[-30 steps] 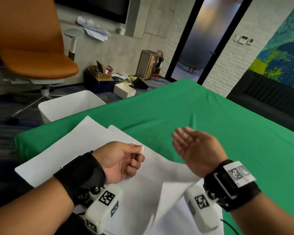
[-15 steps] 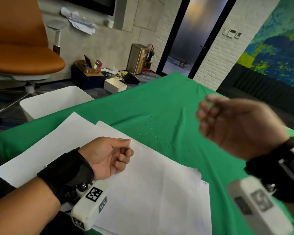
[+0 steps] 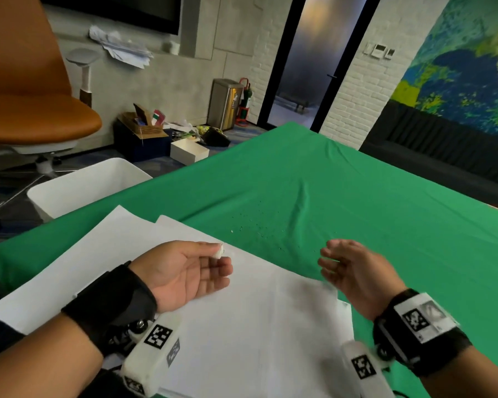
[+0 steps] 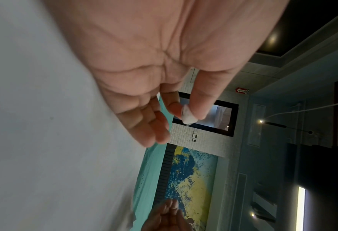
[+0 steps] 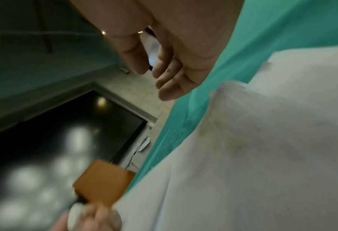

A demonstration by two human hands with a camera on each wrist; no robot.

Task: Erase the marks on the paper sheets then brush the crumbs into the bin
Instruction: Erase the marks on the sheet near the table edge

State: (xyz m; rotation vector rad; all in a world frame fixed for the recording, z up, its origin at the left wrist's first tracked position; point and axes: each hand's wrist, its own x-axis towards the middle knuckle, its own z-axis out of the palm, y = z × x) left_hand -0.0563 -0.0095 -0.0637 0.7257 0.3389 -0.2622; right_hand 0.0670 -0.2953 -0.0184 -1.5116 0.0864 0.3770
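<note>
Several white paper sheets lie overlapped on the green tablecloth at the near edge. My left hand rests palm up on the sheets and pinches a small white eraser between thumb and forefinger; the eraser shows the same way in the left wrist view. My right hand hovers just above the sheets' right edge, fingers loosely curled and holding nothing, blurred by motion. Tiny eraser crumbs are scattered on the cloth beyond the sheets. A white bin stands on the floor past the table's left side.
An orange office chair stands behind the bin. Boxes and clutter and a metal trash can sit on the floor by the far wall. The cloth to the right of the sheets is bare green.
My right hand swung up and to the right, then came back down to the sheets' right edge. The lifted sheet corner now lies flat. My left hand opened its lower fingers, still pinching the eraser.
</note>
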